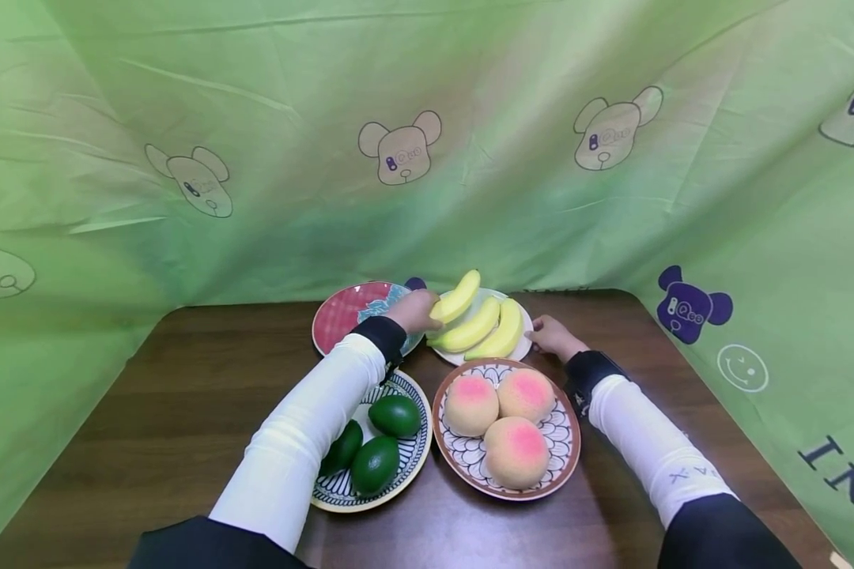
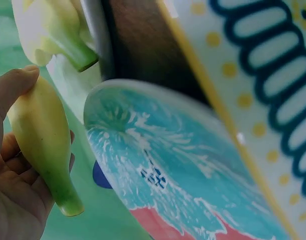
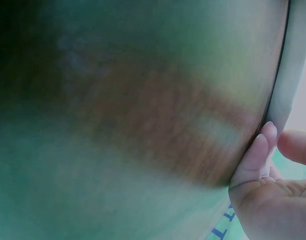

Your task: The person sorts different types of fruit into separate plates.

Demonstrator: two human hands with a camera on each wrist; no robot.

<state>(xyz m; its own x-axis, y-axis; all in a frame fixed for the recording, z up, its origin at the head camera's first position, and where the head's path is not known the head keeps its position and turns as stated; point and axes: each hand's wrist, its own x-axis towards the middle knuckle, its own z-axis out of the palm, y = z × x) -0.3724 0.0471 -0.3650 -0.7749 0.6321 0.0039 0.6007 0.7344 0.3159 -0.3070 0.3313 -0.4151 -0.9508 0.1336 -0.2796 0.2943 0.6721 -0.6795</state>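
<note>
My left hand [image 1: 416, 310] grips a yellow banana [image 1: 459, 295] with a green stem end, over the left side of the white plate [image 1: 526, 346]. In the left wrist view the thumb lies along one side of the banana [image 2: 42, 125] and the fingers curl behind it. Two more bananas [image 1: 500, 333] lie side by side on that plate. At the plate's right edge, my right hand [image 1: 557, 338] pinches the rim. The right wrist view has its thumb and fingers [image 3: 257, 152] on either side of the pale rim [image 3: 288, 95].
A red and blue plate [image 1: 340, 316] stands at the back left, partly behind my left hand. Nearer, a blue-patterned plate holds three avocados [image 1: 375, 466], partly covered by my left sleeve. Three peaches [image 1: 516, 453] sit on a brown-rimmed plate [image 1: 569, 450]. A green cloth [image 1: 292, 197] hangs behind the table.
</note>
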